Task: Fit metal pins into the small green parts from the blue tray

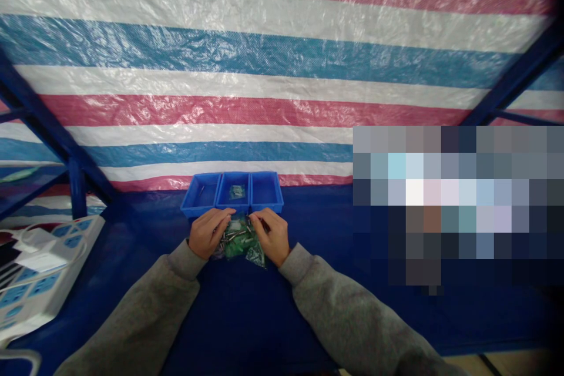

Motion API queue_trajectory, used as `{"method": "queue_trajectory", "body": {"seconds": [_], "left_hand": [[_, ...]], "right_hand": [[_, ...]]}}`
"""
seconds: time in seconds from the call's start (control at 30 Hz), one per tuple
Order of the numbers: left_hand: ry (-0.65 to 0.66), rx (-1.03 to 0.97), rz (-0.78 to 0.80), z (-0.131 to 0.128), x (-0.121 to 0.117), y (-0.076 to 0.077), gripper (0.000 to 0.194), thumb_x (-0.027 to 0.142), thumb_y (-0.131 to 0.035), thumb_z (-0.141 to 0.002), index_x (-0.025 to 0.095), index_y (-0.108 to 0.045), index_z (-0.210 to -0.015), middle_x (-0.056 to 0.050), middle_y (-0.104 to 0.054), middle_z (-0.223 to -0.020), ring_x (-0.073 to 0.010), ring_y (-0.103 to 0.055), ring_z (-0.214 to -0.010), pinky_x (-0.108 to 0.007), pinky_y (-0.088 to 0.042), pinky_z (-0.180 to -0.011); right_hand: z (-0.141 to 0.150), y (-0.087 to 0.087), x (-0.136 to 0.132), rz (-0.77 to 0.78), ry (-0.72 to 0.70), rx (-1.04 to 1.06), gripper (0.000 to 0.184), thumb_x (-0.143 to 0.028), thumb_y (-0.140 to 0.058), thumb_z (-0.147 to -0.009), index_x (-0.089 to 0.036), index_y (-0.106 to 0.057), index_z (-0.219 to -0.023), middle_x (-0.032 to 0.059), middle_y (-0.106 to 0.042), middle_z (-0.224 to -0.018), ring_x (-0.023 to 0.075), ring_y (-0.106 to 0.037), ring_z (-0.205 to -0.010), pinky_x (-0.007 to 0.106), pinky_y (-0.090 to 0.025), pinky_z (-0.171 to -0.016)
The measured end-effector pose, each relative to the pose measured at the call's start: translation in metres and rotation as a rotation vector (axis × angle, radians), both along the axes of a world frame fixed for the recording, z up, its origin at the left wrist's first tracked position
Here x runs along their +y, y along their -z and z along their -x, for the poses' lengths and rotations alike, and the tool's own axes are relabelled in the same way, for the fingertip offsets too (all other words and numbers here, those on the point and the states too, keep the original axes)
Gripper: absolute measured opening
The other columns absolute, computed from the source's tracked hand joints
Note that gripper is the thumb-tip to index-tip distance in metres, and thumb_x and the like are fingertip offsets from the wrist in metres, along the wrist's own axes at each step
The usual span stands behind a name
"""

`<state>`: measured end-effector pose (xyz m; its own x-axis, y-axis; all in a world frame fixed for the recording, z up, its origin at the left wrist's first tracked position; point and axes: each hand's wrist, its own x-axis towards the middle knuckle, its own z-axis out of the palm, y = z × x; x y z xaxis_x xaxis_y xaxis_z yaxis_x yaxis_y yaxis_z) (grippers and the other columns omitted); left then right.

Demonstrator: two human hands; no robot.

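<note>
Between my two hands lies a pile of small clear packets with green contents (240, 245), mixed with thin metallic pieces too small to name. My left hand (207, 231) is at the pile's left side, fingers curled and pressed together; what they hold, if anything, is hidden. On the other side, my right hand (272, 235) has its thumb and fingertips pinched at the pile's upper edge, on something I cannot make out. Just behind are three joined blue bins (202, 207). A small packet (237, 191) lies in the middle one, and a thin piece shows in the left one.
A large white power strip (66, 289) with plugs and cables stands at the left on the dark blue table (247, 329). Blue frame posts (77, 188) rise at the sides. A striped plastic sheet (264, 85) hangs behind. The area at right is pixelated.
</note>
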<state>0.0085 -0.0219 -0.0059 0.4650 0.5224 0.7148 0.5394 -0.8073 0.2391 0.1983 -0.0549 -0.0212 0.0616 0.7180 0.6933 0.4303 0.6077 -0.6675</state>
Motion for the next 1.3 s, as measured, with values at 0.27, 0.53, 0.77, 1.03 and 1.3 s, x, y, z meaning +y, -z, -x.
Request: {"method": "queue_trajectory", "body": {"seconds": [0.27,0.53,0.77,1.03,1.3], "left_hand": [[-0.027,-0.009,-0.084,-0.0031,0.0004,-0.0006,0.024,0.024,-0.052,-0.087,0.018,-0.062,-0.109,-0.004,-0.068,-0.083,-0.0127,-0.061,-0.072,-0.026,-0.049,-0.072],[0.036,-0.038,-0.077,0.0005,0.0026,0.0003,0.021,0.019,-0.05,-0.088,0.019,-0.064,-0.103,-0.005,-0.069,-0.092,-0.0145,-0.063,-0.083,-0.029,-0.05,-0.078],[0.032,-0.061,-0.01,0.0012,0.004,0.0055,0.025,0.019,-0.042,-0.091,0.017,-0.063,-0.104,-0.004,-0.069,-0.081,-0.013,-0.064,-0.076,-0.025,-0.051,-0.075],[-0.01,-0.041,0.042,-0.0019,0.0002,0.0035,0.021,0.025,-0.043,-0.091,0.018,-0.061,-0.099,0.002,-0.064,-0.063,-0.0097,-0.062,-0.058,-0.019,-0.049,-0.063],[0.033,-0.072,0.082,-0.0025,-0.0001,0.0058,0.017,0.023,-0.046,-0.09,0.017,-0.059,-0.1,0.006,-0.059,-0.054,-0.0058,-0.053,-0.043,-0.017,-0.044,-0.052]], "right_hand": [[-0.0003,0.0002,-0.0005,0.005,-0.008,0.007,0.022,-0.027,-0.046,-0.09,-0.017,-0.064,-0.082,0.0031,-0.059,-0.069,0.0131,-0.052,-0.062,0.026,-0.043,-0.062],[-0.0004,0.0015,0.0002,0.002,-0.008,0.004,0.021,-0.026,-0.047,-0.089,-0.017,-0.064,-0.081,0.0036,-0.06,-0.07,0.0133,-0.053,-0.063,0.026,-0.043,-0.063],[-0.0002,0.0008,-0.0002,-0.012,-0.033,0.004,0.02,-0.025,-0.047,-0.089,-0.018,-0.066,-0.09,0.0047,-0.063,-0.077,0.0146,-0.058,-0.069,0.027,-0.046,-0.065],[-0.0005,0.0009,-0.0012,-0.008,-0.134,-0.038,0.02,-0.025,-0.049,-0.089,-0.019,-0.065,-0.098,0.005,-0.064,-0.082,0.0142,-0.058,-0.071,0.027,-0.048,-0.067],[0.0014,0.0012,-0.0014,0.004,-0.175,-0.066,0.018,-0.025,-0.049,-0.089,-0.019,-0.065,-0.093,0.0043,-0.063,-0.079,0.0143,-0.057,-0.071,0.026,-0.047,-0.067]]}}
